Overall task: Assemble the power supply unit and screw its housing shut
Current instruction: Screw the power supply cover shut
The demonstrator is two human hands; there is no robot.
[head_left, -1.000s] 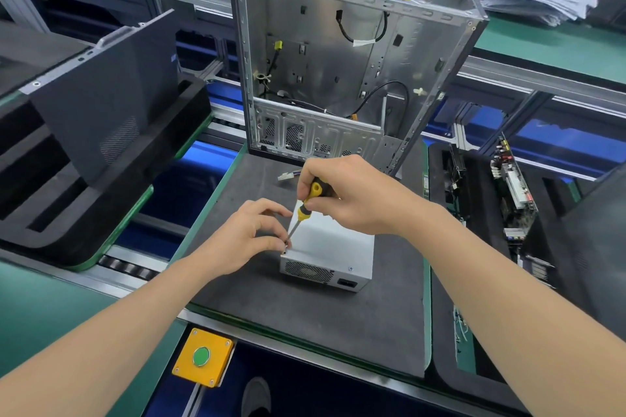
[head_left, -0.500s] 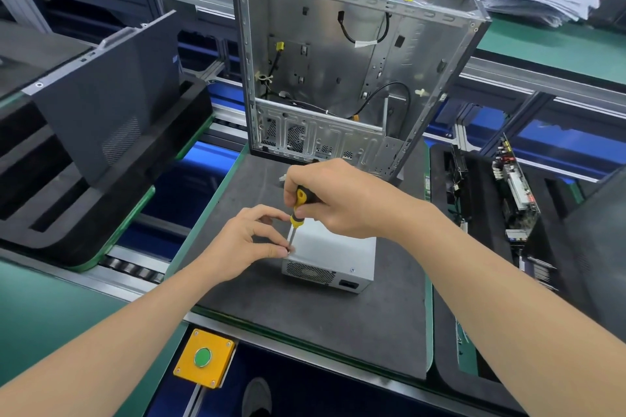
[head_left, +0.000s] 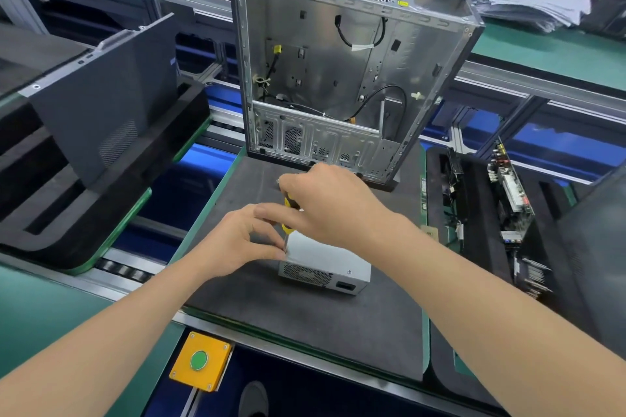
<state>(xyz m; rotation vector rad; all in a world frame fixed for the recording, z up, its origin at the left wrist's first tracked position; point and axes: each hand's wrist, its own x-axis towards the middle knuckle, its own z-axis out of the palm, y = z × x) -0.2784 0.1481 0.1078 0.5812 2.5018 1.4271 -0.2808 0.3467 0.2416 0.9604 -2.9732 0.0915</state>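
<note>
Head view: a black foam mat carries the silver power supply unit, lying flat, with an open metal computer case standing just behind the unit. Over the unit's left edge the right hand curls round an upright yellow-and-black screwdriver. The left hand brings thumb and forefinger together at that same edge, and I cannot tell what they pinch.
</note>
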